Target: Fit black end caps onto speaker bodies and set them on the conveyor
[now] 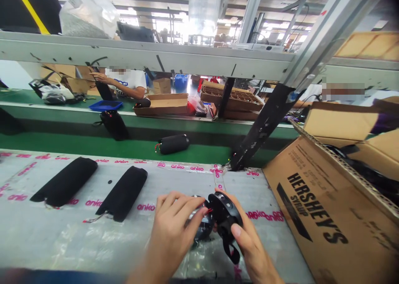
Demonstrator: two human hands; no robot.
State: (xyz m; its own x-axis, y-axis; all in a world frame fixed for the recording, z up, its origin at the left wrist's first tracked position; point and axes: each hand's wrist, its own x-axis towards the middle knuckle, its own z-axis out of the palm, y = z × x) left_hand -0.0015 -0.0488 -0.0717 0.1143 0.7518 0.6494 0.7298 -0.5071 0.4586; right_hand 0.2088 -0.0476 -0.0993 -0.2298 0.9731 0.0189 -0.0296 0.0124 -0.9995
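Observation:
My left hand (171, 230) grips a dark glossy round part (204, 226) by its top. My right hand (246, 238) holds a black round speaker end piece (224, 211) with a black strap loop (230, 250) hanging from it, pressed against the glossy part. Whether the two parts are joined is hidden by my fingers. Two black fabric-covered speaker tubes (65, 182) (123, 194) lie on the plastic-covered bench (56, 242) to the left of my hands, with thin wires at their ends.
A cardboard carton printed HERSHEY'S (314, 209) stands open at the bench's right edge. Beyond lies a green conveyor (93, 145) carrying black cylinders (173, 144). A metal shelf rail (140, 53) crosses above it. A co-worker's arm (124, 86) and cardboard boxes (163, 105) sit farther back.

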